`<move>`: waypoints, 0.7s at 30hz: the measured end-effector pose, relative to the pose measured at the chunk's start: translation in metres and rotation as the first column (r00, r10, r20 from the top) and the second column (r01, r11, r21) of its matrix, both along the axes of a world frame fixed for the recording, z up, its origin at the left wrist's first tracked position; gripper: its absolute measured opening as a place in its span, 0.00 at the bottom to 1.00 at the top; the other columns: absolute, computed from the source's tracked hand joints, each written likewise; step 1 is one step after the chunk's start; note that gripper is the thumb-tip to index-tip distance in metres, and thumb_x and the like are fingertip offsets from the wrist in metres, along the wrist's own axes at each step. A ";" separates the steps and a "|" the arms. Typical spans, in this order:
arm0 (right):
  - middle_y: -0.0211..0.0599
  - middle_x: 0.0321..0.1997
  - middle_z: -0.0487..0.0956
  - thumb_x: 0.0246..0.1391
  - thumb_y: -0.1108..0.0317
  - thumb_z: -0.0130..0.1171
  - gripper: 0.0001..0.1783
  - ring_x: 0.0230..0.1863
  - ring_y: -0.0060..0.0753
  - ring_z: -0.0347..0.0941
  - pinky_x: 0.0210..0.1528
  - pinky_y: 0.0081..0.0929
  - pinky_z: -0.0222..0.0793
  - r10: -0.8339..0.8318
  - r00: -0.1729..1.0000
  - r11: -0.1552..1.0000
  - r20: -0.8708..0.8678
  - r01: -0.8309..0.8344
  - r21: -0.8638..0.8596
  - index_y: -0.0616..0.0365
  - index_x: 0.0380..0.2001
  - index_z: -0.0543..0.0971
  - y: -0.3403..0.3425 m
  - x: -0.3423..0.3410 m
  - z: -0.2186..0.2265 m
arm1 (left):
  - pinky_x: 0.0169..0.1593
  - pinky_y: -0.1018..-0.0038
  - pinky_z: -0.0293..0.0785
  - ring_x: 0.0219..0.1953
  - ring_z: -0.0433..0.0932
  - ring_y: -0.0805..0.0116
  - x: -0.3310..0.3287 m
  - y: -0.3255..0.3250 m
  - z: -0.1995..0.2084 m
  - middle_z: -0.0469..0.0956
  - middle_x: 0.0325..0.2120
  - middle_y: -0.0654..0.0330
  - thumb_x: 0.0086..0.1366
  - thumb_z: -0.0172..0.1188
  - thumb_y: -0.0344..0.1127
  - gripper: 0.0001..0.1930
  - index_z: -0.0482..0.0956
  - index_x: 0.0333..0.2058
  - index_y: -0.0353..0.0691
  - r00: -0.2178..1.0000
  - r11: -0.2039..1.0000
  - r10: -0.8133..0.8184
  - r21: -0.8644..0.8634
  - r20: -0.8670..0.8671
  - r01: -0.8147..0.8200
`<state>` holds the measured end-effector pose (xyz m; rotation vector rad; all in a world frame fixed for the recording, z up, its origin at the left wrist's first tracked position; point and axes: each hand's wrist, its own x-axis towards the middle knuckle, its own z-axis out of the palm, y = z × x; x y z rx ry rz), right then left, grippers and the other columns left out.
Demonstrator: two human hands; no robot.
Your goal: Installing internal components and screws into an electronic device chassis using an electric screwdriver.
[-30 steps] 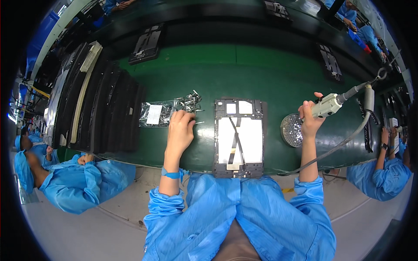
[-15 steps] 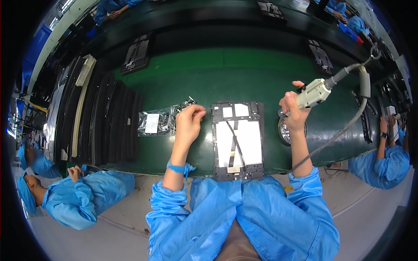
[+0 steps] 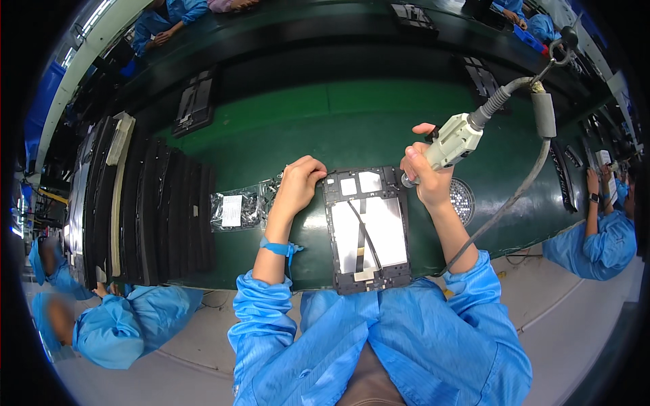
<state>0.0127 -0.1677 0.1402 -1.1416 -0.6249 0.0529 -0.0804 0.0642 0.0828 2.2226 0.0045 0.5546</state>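
Observation:
In front of me lies an open tablet housing point(image 3: 343, 225) with a black frame, large bright silver panels and a dark cable running down its middle. At its upper left corner is my left hand point(image 3: 298, 183), fingers curled and pinched together; whatever they may hold is hidden. A blue band point(image 3: 277, 246) circles that wrist. My right hand point(image 3: 428, 172) is wrapped round a pale electric screwdriver point(image 3: 455, 142), whose tip points down-left near the housing's upper right corner. Partly behind my right wrist sits a round dish of small shiny screws point(image 3: 463, 201).
Left of the housing lies a clear bag of small dark parts point(image 3: 237, 208) with a white label. Beyond it stands a row of black panels point(image 3: 162, 210). A grey cable point(image 3: 525, 186) hangs at the right. Other housings point(image 3: 195, 105) lie farther back; co-workers sit around the green table point(image 3: 284, 108).
My left hand has moved right, onto the housing's upper left corner. My right hand has brought the screwdriver left, nearer the housing and away from the screw dish. The whole view has shifted slightly.

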 end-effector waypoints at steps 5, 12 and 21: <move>0.23 0.13 0.66 0.52 0.77 0.57 0.19 0.13 0.15 0.59 0.20 0.17 0.58 0.008 1.000 1.000 -0.001 -0.008 -0.006 0.65 0.47 0.65 0.008 -0.003 0.003 | 0.32 0.65 0.71 0.28 0.76 0.52 -0.003 -0.001 -0.003 0.75 0.26 0.52 0.54 0.61 0.24 0.03 0.76 0.27 0.32 0.998 0.995 0.016 -0.093 -0.060 -0.021; 0.23 0.14 0.65 0.53 0.77 0.56 0.19 0.14 0.14 0.59 0.20 0.17 0.59 0.080 0.997 0.996 -0.021 -0.080 0.036 0.65 0.47 0.65 0.021 -0.009 0.004 | 0.32 0.64 0.71 0.28 0.77 0.52 -0.003 -0.003 -0.003 0.77 0.24 0.51 0.54 0.62 0.25 0.03 0.77 0.27 0.32 0.999 0.999 0.026 0.040 0.046 -0.027; 0.21 0.14 0.63 0.53 0.76 0.57 0.18 0.13 0.14 0.59 0.19 0.16 0.59 0.211 0.978 0.977 0.010 -0.211 0.020 0.65 0.47 0.65 0.065 -0.019 0.006 | 0.31 0.70 0.74 0.25 0.80 0.58 -0.008 0.002 -0.011 0.79 0.23 0.52 0.54 0.62 0.24 0.05 0.82 0.31 0.31 1.000 1.000 0.004 -0.026 0.008 -0.004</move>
